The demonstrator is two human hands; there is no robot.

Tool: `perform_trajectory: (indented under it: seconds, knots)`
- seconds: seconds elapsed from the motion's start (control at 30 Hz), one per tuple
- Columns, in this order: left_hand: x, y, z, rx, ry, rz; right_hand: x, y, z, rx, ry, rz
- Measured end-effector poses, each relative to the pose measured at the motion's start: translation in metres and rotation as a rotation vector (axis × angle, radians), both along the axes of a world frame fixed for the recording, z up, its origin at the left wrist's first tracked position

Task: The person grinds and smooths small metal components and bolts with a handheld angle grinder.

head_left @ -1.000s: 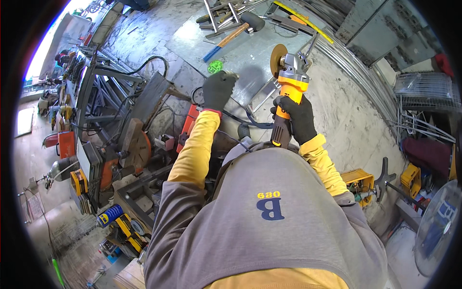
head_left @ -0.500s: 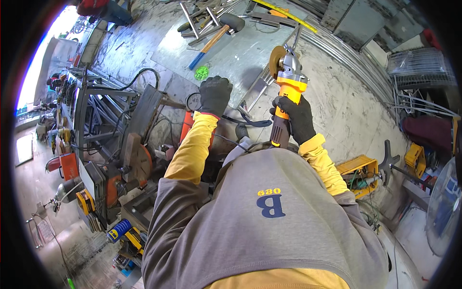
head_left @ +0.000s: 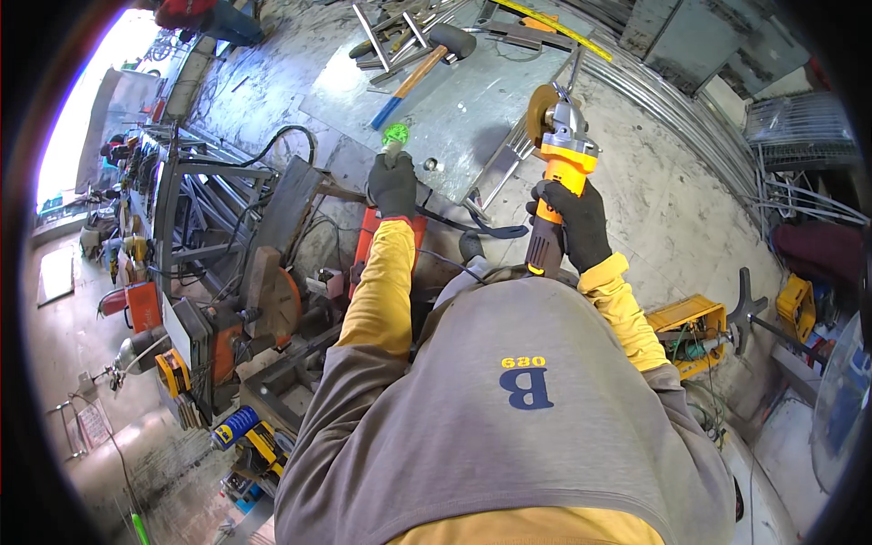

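Observation:
In my right hand (head_left: 578,218) is a yellow and grey angle grinder (head_left: 568,168). The gloved fingers wrap its body, and its brown disc (head_left: 542,111) points away from me, above the floor. My left hand (head_left: 393,188), in a dark glove, is closed at the near edge of a sheet of metal (head_left: 436,113). A short pale piece (head_left: 391,150) shows at its fingertips, but I cannot make out its kind. Just beyond is a bright green tangled bundle (head_left: 396,133); whether the hand touches it I cannot tell. A small round metal piece (head_left: 431,164) lies to the hand's right.
A mallet (head_left: 427,73) with a blue-ended wooden handle lies on the sheet near loose metal tubes (head_left: 372,38). A yellow ruler (head_left: 554,27) is beyond. Long metal bars (head_left: 672,123) run along the right. An orange-guarded cutting machine (head_left: 275,295) stands at left, with cables nearby.
My left hand has shifted left and closed by the green bundle, uncovering the small round metal piece. The right hand keeps its hold on the angle grinder. The whole view has shifted slightly.

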State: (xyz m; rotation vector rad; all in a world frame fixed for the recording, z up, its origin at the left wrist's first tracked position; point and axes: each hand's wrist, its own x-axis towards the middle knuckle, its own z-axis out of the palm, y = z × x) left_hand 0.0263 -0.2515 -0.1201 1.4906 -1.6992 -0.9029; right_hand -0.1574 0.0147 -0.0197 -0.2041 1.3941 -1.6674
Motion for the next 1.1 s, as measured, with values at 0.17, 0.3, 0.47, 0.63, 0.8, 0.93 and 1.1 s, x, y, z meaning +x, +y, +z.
perform_trajectory:
  seconds: [0.17,0.3,0.47,0.63,0.8,0.93,1.1]
  knots:
    - [0.008,0.004,-0.005,0.039,-0.113,0.013,-0.001,-0.002,-0.001,0.010,-0.017,0.013]
    - [-0.002,0.025,-0.001,-0.028,-0.530,-0.056,0.000,-0.002,-0.001,-0.018,-0.050,0.018]
    - [-0.023,0.053,0.022,-0.248,-0.823,-0.174,0.000,-0.004,-0.003,-0.021,-0.051,0.026]
    - [-0.015,0.051,0.001,-0.332,-0.842,-0.187,0.001,-0.007,-0.004,-0.024,-0.074,0.026]
    - [-0.010,0.032,0.010,-0.390,-0.782,-0.277,0.001,-0.004,-0.007,-0.018,-0.053,0.026]
    - [-0.022,0.023,0.030,-0.367,-0.884,-0.438,0.001,-0.003,-0.011,-0.020,-0.036,0.046]
    - [-0.039,0.029,0.048,-0.404,-1.011,-0.621,0.000,-0.003,-0.014,-0.015,-0.058,0.048]
